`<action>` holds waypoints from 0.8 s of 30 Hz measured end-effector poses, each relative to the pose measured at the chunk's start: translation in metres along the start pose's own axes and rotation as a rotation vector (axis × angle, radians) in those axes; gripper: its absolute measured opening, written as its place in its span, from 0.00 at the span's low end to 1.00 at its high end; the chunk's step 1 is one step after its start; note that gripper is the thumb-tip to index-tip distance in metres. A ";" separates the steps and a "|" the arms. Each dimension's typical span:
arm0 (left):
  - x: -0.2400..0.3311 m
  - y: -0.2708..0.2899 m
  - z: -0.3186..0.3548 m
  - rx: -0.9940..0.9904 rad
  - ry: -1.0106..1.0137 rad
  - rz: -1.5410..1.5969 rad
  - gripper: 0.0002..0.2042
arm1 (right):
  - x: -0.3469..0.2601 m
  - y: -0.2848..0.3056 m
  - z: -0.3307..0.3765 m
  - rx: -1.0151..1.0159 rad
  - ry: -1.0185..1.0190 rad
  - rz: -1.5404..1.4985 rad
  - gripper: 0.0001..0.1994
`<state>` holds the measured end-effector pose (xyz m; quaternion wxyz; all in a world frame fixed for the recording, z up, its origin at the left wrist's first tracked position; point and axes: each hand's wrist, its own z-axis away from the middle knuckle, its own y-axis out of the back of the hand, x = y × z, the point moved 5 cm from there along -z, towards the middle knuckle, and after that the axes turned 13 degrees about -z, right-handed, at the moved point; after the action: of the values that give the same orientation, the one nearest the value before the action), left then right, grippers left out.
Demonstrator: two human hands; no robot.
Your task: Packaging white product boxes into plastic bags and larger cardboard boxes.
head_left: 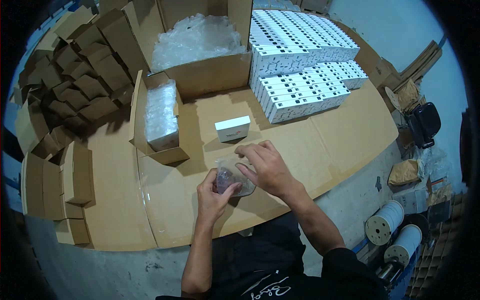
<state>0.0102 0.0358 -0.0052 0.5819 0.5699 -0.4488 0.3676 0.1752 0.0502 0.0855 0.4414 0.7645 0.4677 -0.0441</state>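
Observation:
Near the front edge of the table, my left hand (pixel 214 196) grips a clear plastic bag (pixel 231 173) with its thumb across the front. Something dark lies inside the bag; its kind is hard to make out. Over the bag's right side is my right hand (pixel 266 167), fingers bent, its thumb against the plastic near the upper opening. Whether its fingertips pinch the bag's edge cannot be told. Just beyond my hands a small white box (pixel 232 129) stands upright on the cardboard-covered table (pixel 300 145).
An open carton (pixel 135 120) at the left holds a row of bubble-wrapped packs (pixel 161 115). Behind it, a larger carton contains clear plastic bags (pixel 197 40). Stacked white boxes (pixel 300 65) fill the back right. Folded brown boxes (pixel 75 75) crowd the far left. Cable spools (pixel 385 222) stand on the floor.

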 end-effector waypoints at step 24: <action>0.000 0.005 -0.002 -0.099 0.060 0.031 0.28 | 0.004 -0.007 -0.035 -0.672 -0.194 -0.338 0.15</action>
<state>0.0056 0.0387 -0.0031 0.6170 0.5221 -0.4574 0.3708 0.1606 0.0792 0.1001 0.6961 0.4814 0.5316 -0.0327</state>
